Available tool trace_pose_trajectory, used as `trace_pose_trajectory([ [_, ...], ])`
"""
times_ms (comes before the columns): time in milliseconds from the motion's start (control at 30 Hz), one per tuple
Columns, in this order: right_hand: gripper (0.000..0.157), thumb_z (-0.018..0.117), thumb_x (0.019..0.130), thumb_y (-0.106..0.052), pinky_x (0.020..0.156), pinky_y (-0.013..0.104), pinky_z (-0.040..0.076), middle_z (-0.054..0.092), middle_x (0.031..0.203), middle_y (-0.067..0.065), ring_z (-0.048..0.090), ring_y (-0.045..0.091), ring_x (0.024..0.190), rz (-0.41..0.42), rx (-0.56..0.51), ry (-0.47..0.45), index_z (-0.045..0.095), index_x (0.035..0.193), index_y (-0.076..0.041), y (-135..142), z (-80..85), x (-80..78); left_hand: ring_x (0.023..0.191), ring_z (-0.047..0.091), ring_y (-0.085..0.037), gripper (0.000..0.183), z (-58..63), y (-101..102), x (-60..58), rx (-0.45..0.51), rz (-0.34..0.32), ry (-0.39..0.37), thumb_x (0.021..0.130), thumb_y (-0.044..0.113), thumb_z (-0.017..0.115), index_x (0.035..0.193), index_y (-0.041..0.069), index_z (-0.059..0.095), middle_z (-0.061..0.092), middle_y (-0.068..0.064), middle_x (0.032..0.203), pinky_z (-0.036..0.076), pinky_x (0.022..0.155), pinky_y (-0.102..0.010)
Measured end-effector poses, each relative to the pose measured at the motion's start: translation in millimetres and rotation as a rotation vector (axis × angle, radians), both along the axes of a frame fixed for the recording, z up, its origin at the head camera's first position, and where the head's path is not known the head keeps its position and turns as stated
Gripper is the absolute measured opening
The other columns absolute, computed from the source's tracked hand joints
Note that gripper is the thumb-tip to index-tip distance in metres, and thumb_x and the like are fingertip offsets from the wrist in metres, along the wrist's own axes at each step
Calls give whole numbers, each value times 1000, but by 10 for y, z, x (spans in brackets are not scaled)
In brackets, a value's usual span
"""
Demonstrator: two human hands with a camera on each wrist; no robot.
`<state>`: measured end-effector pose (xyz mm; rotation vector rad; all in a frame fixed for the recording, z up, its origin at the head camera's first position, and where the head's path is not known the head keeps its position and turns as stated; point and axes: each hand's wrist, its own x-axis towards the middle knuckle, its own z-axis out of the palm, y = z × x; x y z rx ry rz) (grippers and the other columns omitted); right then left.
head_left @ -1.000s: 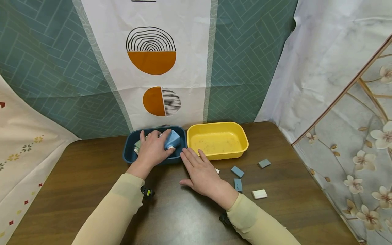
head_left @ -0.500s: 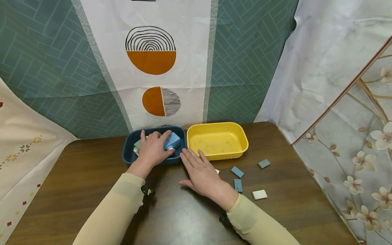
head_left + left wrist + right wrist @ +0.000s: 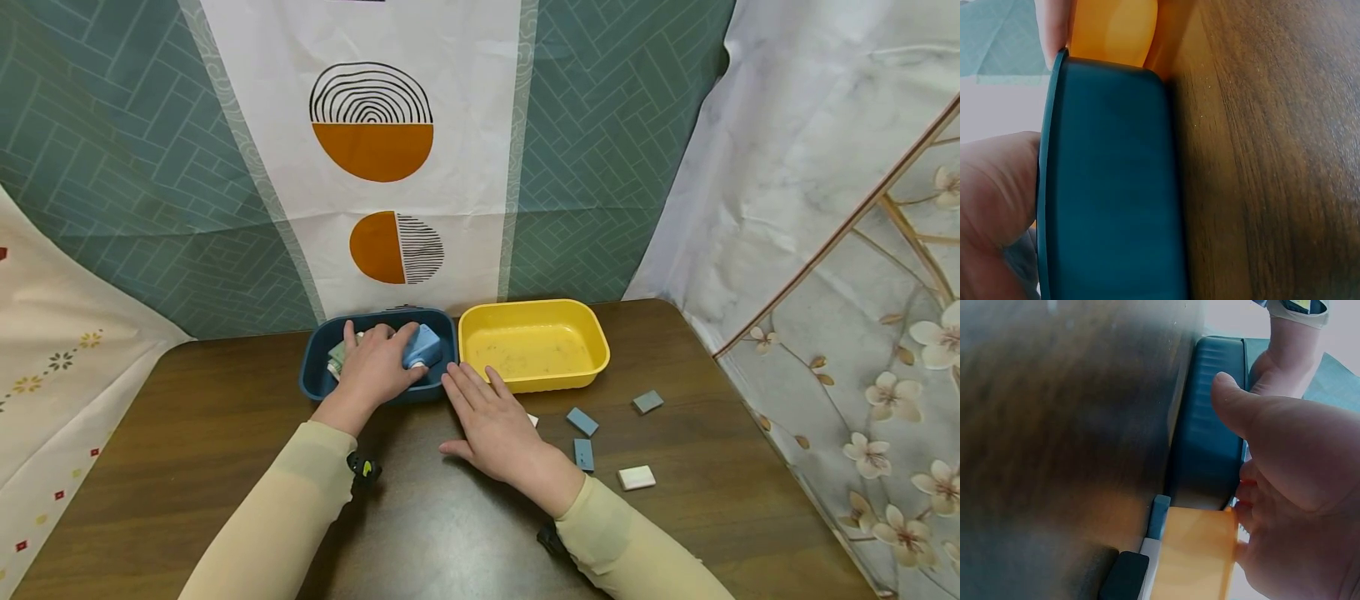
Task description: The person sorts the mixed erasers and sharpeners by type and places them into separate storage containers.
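My left hand (image 3: 372, 367) rests in the dark blue basin (image 3: 442, 385), with index finger and thumb spread beside a light blue boxy thing (image 3: 425, 342) that has a white part. Left of the hand, a pale green thing (image 3: 337, 357) shows in the same basin; the tips of the middle fingers are hidden. My right hand (image 3: 491, 421) lies with straight fingers, their tips where the blue basin meets the yellow basin (image 3: 600, 367). Its thumb points out to the left. In the right wrist view the palm (image 3: 1310, 462) shows, and nothing is in it.
Several small flat tiles lie right of my right hand: a blue one (image 3: 582, 421), a blue-grey one (image 3: 583, 454), a grey one (image 3: 647, 402) and white ones, such as the nearest white tile (image 3: 636, 477). Patterned cloths (image 3: 592, 150) hang behind the wooden table (image 3: 187, 467).
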<state>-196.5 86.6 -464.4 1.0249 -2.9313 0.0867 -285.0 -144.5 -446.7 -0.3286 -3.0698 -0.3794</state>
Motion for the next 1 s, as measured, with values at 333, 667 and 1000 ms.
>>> trace_pose_trajectory([
  [333,98,62,107,-64,136,53,6,17,184,11,11,27,170,4,-6,-1,23,176,-8,-13,-13,-1,150,44,-50,80,-2,-16,18,18,11,-16,99,44,83,166,16,50,49,-29,161,-8,126,-79],
  [667,98,62,107,-64,136,53,5,16,184,11,11,27,170,4,-11,-10,22,176,-7,-18,-13,-8,156,37,-47,75,-15,-86,157,23,-3,73,104,47,76,164,8,52,44,-26,168,-1,127,-79],
  [1000,98,63,107,-63,136,53,6,18,184,11,12,27,170,2,-18,-13,23,176,-7,-4,-2,-9,157,37,-45,73,-18,-117,315,30,-39,157,105,46,75,162,6,54,43,-24,170,5,127,-79],
])
